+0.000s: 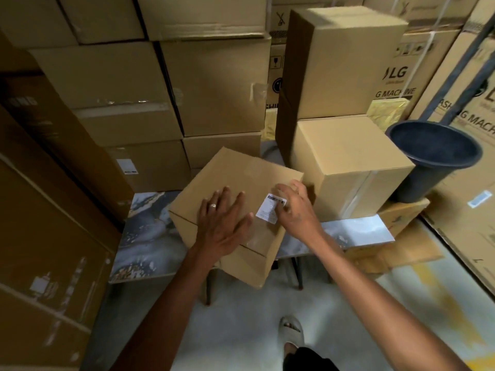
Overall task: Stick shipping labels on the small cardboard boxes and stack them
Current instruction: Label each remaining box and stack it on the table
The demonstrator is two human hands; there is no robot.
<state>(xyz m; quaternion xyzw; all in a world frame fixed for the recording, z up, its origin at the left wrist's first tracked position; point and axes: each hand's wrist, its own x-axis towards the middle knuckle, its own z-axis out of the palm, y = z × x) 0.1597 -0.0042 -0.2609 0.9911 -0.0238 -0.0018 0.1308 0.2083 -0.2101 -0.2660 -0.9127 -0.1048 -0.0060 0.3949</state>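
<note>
A small cardboard box [235, 178] sits turned at an angle on a marble-patterned table [144, 231], its near corner overhanging the front edge. A white shipping label [269, 211] with a barcode lies on the box's top near the right edge. My left hand [222, 223] lies flat on the box top with fingers spread. My right hand [294, 207] presses on the label's right side with its fingertips. To the right stands a second cardboard box [345, 162] with another box [340, 62] stacked on top of it.
Large cartons [187, 84] are stacked behind and to the left of the table. A dark plastic bucket [434, 156] stands at the right, beside washing-machine cartons [471, 183]. Flattened cardboard [401, 245] lies on the floor at the right. My sandalled foot [290, 330] is below.
</note>
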